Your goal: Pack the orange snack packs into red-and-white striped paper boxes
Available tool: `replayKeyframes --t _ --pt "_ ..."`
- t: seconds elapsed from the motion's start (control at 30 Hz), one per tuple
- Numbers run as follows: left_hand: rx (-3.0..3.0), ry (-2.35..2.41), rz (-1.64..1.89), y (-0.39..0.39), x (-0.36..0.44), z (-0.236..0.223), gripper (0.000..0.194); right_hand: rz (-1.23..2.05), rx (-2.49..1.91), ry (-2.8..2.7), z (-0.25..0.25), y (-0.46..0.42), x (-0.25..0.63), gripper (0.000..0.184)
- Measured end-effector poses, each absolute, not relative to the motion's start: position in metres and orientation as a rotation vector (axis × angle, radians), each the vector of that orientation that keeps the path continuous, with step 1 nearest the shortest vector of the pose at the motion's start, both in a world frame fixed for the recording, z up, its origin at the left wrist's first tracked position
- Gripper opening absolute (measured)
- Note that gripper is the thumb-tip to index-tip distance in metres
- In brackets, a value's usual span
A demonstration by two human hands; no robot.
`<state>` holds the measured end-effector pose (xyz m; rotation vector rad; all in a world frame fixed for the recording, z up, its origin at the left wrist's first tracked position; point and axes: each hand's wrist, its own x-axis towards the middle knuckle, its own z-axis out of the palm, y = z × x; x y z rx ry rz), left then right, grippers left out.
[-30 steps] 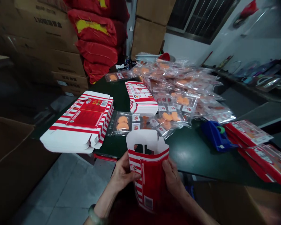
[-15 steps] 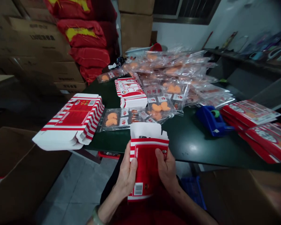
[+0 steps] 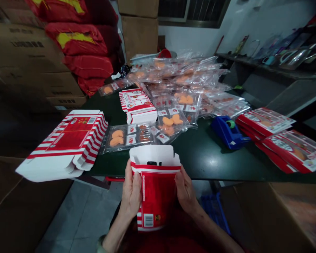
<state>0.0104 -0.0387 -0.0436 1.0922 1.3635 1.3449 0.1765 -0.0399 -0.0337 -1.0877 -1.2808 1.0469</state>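
A red and white striped carton [image 3: 156,191] stands upright in front of me, its white top flaps open. My left hand [image 3: 131,193] presses flat against its left side, fingers together. My right hand [image 3: 184,191] grips its right side with curled fingers. Just beyond the carton, on the dark green table [image 3: 213,161], lies a clear packet of orange pieces [image 3: 127,137]. Whatever is inside the carton is hidden.
A stack of flat striped cartons [image 3: 65,144] overhangs the table's left edge; a smaller stack [image 3: 138,105] lies further back. Many clear packets [image 3: 184,80] are heaped behind. A blue tape dispenser [image 3: 228,131] and red packs [image 3: 281,137] lie right. Cardboard boxes [image 3: 28,59] and red sacks [image 3: 81,49] stand left.
Both hands have turned and shifted the carton slightly left and lower, with its barcode face now toward me. My view has drifted, so the table things sit further left.
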Motion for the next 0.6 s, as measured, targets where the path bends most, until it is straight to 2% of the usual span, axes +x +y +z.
replayKeyframes --t 0.13,0.3,0.5,0.6 --pt "1.122 1.300 1.338 -0.042 0.005 -0.052 0.069 1.053 -1.116 -1.253 -0.036 -0.034 0.187 0.030" --pt "1.209 1.435 1.329 -0.041 0.012 -0.042 0.070 0.965 -1.143 -1.204 -0.045 -0.031 0.187 0.044" --pt "1.286 1.521 1.357 -0.037 0.030 -0.031 0.071 0.896 -1.232 -1.188 -0.044 -0.030 0.185 0.015" --pt "1.254 1.560 1.371 -0.035 0.038 -0.025 0.066 0.935 -1.236 -1.150 -0.041 -0.026 0.190 0.015"
